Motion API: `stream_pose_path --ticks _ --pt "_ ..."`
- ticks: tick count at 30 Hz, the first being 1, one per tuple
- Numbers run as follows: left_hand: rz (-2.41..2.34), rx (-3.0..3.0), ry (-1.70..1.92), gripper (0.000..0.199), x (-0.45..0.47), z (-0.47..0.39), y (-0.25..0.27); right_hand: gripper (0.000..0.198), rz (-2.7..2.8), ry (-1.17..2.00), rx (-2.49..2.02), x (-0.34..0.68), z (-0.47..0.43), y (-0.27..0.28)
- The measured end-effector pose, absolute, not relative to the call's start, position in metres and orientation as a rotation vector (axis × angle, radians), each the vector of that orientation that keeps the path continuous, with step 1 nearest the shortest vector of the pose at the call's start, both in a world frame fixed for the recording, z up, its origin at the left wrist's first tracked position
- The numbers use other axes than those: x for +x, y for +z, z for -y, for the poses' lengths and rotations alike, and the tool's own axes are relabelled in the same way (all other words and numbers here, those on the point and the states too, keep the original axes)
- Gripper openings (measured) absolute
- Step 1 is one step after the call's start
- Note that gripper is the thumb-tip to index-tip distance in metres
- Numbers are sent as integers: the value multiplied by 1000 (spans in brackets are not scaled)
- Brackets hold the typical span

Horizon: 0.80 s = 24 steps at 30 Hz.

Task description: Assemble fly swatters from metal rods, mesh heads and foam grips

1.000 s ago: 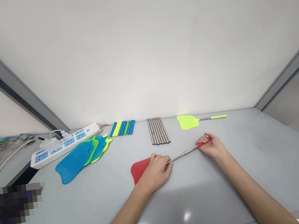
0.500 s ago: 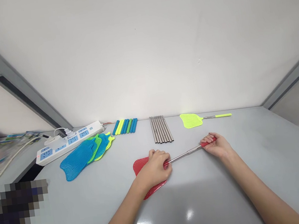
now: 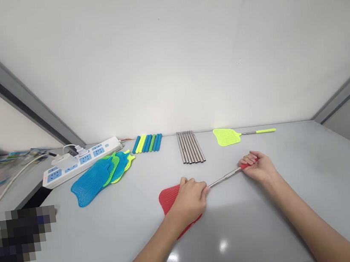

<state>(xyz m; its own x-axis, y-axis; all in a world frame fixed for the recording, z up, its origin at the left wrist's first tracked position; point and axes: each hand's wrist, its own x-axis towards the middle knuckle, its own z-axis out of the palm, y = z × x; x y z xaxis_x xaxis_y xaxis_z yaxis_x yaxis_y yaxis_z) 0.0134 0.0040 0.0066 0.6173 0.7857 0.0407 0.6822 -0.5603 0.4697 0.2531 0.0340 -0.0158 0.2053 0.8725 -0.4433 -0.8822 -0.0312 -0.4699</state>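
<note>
A red fly swatter (image 3: pixel 170 197) lies across the front middle, its mesh head partly under my left hand (image 3: pixel 192 199). The left fingers are closed around the swatter's neck, which they hide. From there a thin metal rod (image 3: pixel 225 178) slants up to the right, with a thicker section partway along. My right hand (image 3: pixel 259 166) grips the red handle (image 3: pixel 246 165) at the rod's far end, fingers curled over it. Behind the rod, several steel tubes (image 3: pixel 191 147) are laid side by side.
A yellow-green fly swatter (image 3: pixel 227 137) lies at the back right. Several coloured handles (image 3: pixel 147 143) are lined up near the wall. At left, blue, green and yellow swatter heads (image 3: pixel 91 182) overlap beside a white power strip (image 3: pixel 108 146) with plugs and cables.
My left hand has shifted slightly right and now covers the red neck that showed before. Less of the rod shows between the hands. The view has shifted a little.
</note>
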Motion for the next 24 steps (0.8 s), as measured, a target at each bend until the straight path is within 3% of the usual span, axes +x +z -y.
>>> stream_pose_path --ticks 8,24 --pt "-1245 2420 446 31 19 0 1 32 -208 1308 -696 248 -26 0" --pt "-1226 2346 475 30 16 -1 -2 32 -26 1194 -614 230 -21 -10"
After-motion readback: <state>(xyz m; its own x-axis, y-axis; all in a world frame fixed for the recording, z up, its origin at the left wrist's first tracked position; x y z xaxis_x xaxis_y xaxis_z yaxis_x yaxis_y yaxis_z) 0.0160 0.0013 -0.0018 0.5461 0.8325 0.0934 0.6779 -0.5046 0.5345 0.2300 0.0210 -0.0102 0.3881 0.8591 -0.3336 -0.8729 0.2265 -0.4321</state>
